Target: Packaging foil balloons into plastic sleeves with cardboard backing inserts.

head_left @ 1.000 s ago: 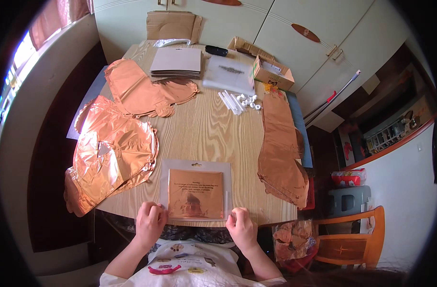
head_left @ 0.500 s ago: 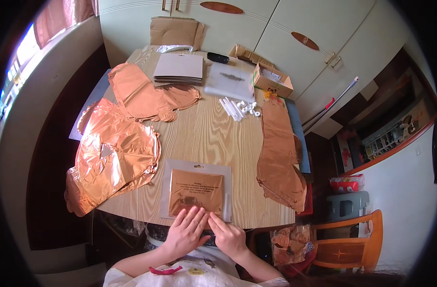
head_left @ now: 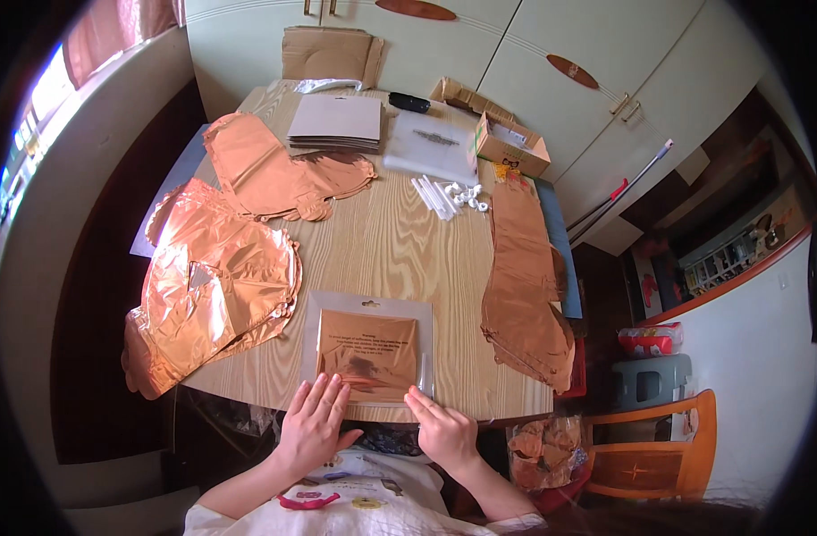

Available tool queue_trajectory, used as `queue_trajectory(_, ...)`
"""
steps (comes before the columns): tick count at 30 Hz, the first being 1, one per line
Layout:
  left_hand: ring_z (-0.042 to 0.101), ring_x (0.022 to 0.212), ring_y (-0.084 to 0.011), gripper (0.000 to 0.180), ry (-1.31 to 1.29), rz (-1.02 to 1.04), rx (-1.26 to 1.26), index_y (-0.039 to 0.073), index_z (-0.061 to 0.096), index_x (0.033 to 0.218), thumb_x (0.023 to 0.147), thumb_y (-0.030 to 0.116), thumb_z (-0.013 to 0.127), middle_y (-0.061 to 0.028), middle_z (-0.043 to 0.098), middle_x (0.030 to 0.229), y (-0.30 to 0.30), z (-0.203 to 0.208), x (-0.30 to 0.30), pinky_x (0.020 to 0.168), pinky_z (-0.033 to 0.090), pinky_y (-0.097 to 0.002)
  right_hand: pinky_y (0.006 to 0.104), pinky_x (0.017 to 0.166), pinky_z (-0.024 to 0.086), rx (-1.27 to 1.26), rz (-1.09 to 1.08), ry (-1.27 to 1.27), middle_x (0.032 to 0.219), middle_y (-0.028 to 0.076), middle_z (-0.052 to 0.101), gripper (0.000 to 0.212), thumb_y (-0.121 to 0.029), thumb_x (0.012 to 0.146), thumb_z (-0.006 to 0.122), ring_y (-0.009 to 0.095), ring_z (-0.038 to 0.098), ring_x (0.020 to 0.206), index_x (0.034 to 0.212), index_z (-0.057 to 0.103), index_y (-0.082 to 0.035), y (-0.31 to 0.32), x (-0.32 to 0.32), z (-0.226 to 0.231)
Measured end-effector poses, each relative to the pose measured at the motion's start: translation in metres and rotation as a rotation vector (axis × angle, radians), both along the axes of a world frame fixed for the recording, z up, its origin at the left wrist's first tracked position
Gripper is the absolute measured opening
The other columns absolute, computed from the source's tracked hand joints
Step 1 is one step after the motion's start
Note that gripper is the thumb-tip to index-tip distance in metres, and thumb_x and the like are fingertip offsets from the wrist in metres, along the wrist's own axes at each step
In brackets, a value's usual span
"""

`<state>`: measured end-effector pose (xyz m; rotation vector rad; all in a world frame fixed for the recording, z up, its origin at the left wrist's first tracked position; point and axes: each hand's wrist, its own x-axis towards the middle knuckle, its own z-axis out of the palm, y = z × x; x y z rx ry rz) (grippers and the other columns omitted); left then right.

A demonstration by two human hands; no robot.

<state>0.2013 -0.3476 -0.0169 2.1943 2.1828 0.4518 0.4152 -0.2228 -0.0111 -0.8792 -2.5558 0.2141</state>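
Observation:
A clear plastic bag (head_left: 425,322) with a grey backing card and a folded copper foil sheet (head_left: 368,335) inside lies at the table's near edge. Its hang hole points away from me, and dark print shows on it. My left hand (head_left: 308,424) rests on its lower left part, fingers stretched out and flat. At the lower right corner, the fingertips of my right hand (head_left: 446,433) touch the bag, the index and middle fingers extended. The right thumb is hidden. A short clear tube (head_left: 425,371) shows along the bag's right side.
Flat copper foil balloons (head_left: 216,286) lie on the left, more foil pieces (head_left: 520,277) on the right. Farther back are grey cards (head_left: 335,121), white tubes (head_left: 435,196), small white parts (head_left: 469,198), a plastic bag stack (head_left: 426,152), and a cardboard box (head_left: 513,147). A wooden chair (head_left: 650,456) stands at right.
My hands have slid apart: the left moved left along the bag's lower edge, the right moved to its lower right corner. The bag lies in nearly the same spot.

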Motion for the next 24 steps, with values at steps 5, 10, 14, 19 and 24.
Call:
queue_trajectory(5, 0.044, 0.134, -0.0385, 0.077, 0.003, 0.045, 0.038, 0.003, 0.050, 0.137, 0.079, 0.049, 0.071, -0.0248, 0.045, 0.143, -0.005, -0.007, -0.004, 0.112, 0.030, -0.0524, 0.0273, 0.054, 0.055, 0.030, 0.057, 0.074, 0.112, -0.001, 0.072, 0.029, -0.006, 0.082, 0.061, 0.016, 0.066, 0.057, 0.106, 0.075, -0.014, 0.007, 0.004, -0.010)
queue_trajectory(10, 0.041, 0.136, -0.0383, 0.073, 0.007, 0.078, 0.059, 0.006, 0.051, 0.136, 0.080, 0.049, 0.070, -0.0229, 0.044, 0.145, -0.004, -0.001, -0.006, 0.111, 0.027, -0.0589, 0.0312, 0.063, 0.058, -0.116, 0.138, 0.187, 0.115, 0.003, 0.071, 0.039, 0.003, 0.077, 0.056, 0.020, 0.071, 0.074, 0.108, 0.074, -0.012, 0.017, 0.009, -0.004)
queue_trajectory(14, 0.041, 0.137, -0.0357, 0.060, -0.014, 0.060, 0.120, 0.005, 0.053, 0.132, 0.085, 0.040, 0.066, -0.0184, 0.047, 0.143, 0.011, 0.014, -0.006, 0.112, 0.028, -0.0568, 0.0324, 0.071, 0.058, 0.093, 0.058, 0.155, 0.112, 0.001, 0.070, 0.040, -0.003, 0.080, 0.059, 0.022, 0.069, 0.083, 0.119, 0.068, -0.011, 0.027, -0.008, 0.021)
queue_trajectory(19, 0.040, 0.138, -0.0355, 0.051, -0.078, 0.021, 0.190, 0.001, 0.050, 0.134, 0.090, 0.026, 0.057, -0.0202, 0.047, 0.144, 0.072, 0.009, -0.014, 0.113, 0.030, -0.0503, 0.0426, 0.106, 0.039, 0.105, 0.124, -0.001, 0.133, 0.012, 0.058, 0.046, -0.018, 0.092, 0.054, 0.026, 0.051, 0.127, 0.135, 0.053, -0.002, 0.050, -0.056, 0.006)
queue_trajectory(24, 0.030, 0.142, -0.0418, 0.068, -0.017, 0.107, 0.094, -0.002, 0.041, 0.142, 0.091, 0.041, 0.052, -0.0274, 0.036, 0.150, 0.092, -0.016, -0.021, 0.117, 0.022, -0.0510, 0.0479, 0.115, 0.028, 0.031, 0.124, -0.104, 0.149, 0.016, 0.043, 0.051, -0.027, 0.098, 0.046, 0.031, 0.038, 0.140, 0.142, 0.044, -0.002, 0.060, -0.068, -0.026)
